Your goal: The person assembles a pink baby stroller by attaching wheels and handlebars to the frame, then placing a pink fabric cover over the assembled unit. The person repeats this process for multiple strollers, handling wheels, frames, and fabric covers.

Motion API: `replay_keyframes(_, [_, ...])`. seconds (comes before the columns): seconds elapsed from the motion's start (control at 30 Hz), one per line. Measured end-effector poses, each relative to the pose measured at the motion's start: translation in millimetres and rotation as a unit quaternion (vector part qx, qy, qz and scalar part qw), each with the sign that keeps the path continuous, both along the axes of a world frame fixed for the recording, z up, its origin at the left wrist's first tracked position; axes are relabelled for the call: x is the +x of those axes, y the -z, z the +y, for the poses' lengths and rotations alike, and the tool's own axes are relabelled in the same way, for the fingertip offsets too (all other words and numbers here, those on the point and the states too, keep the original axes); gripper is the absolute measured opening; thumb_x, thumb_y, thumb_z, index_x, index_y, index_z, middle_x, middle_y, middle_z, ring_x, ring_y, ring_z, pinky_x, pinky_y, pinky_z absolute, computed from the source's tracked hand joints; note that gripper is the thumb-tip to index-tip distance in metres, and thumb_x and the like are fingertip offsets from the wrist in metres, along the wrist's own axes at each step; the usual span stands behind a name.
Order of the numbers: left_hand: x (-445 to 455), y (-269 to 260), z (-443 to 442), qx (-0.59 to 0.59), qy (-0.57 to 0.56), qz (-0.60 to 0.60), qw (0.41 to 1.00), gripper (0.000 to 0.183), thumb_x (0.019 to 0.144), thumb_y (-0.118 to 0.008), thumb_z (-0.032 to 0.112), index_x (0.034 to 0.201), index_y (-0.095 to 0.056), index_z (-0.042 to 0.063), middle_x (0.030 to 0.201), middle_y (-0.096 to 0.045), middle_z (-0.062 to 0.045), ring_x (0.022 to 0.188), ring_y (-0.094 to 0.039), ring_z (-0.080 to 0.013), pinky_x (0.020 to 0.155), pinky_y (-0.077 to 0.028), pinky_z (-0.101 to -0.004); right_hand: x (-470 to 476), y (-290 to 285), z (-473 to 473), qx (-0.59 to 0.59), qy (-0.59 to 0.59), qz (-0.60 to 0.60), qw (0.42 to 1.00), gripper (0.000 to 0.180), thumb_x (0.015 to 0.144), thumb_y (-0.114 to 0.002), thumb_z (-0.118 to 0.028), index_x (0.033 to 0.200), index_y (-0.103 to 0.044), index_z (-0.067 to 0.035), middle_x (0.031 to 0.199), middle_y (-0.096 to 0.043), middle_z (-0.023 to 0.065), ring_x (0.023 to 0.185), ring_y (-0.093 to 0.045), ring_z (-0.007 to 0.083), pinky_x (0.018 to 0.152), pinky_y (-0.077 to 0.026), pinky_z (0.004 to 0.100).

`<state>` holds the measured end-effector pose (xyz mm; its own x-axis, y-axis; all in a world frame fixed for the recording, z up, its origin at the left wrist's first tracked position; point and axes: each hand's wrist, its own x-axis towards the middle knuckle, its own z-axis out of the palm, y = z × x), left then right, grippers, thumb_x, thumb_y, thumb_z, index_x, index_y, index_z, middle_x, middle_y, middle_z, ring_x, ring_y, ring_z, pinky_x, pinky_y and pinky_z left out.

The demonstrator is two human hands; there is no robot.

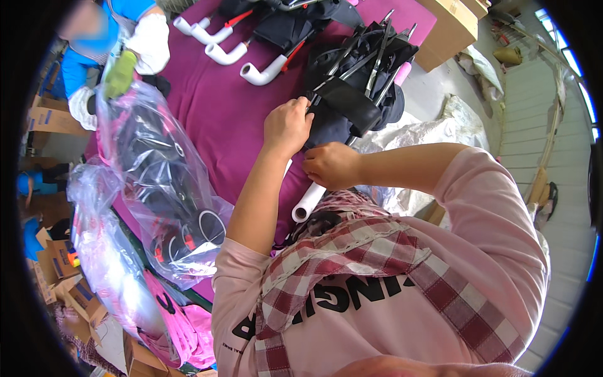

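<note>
Before me, on a table covered in purple cloth, lies what looks like a folded umbrella stroller [362, 80] with black fabric and metal tubes. My left hand [289, 123] grips its left edge, fingers closed around the fabric and a tube. Lower down, my right hand [332, 166] is curled at the near end of the black fabric, its fingertips partly hidden. A wide black strap [351, 106] crosses the bundle just right of my left hand. Below my right hand, a white foam handle [308, 201] points toward my checked apron [344, 245].
More folded frames with white curved handles [264, 70] lie at the far side of the purple cloth [212, 108]. Clear plastic bags [160, 155] hold pink and black goods on the left. Another person's green glove [120, 75] touches one bag. Cardboard boxes [445, 30] stand upper right.
</note>
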<state>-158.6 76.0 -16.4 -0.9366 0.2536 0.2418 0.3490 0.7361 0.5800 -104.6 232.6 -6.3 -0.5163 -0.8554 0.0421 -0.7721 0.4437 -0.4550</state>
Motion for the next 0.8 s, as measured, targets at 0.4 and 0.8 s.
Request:
replay_keyframes(0.4, [-15.8, 22.1, -18.5, -0.083, -0.023, -0.044, 0.995, 0.018, 0.089, -0.062, 0.020, 0.101, -0.064, 0.008, 0.098, -0.068, -0.014, 0.093, -0.066, -0.0354, 0.079, -0.052, -0.0475, -7.8, 18.3, -32.8, 0.197, 0.024, -0.009, 0.980, 0.022, 0.082, -0.061, -0.030, 0.086, -0.071, -0.011, 0.089, -0.070, 0.0117, 0.092, -0.067, 0.0312, 0.079, -0.053, 0.0429])
replay_keyframes(0.8, [26.4, 38.7, 5.4, -0.082, -0.036, 0.043, 0.995, 0.008, 0.085, -0.054, 0.006, 0.090, -0.061, 0.005, 0.088, -0.064, -0.014, 0.082, -0.066, -0.0332, 0.068, -0.056, -0.0429, 26.1, 46.2, -15.1, 0.186, 0.016, -0.069, 0.980, 0.014, 0.085, -0.061, -0.023, 0.087, -0.065, -0.010, 0.086, -0.066, 0.0106, 0.079, -0.066, 0.0322, 0.070, -0.053, 0.0450])
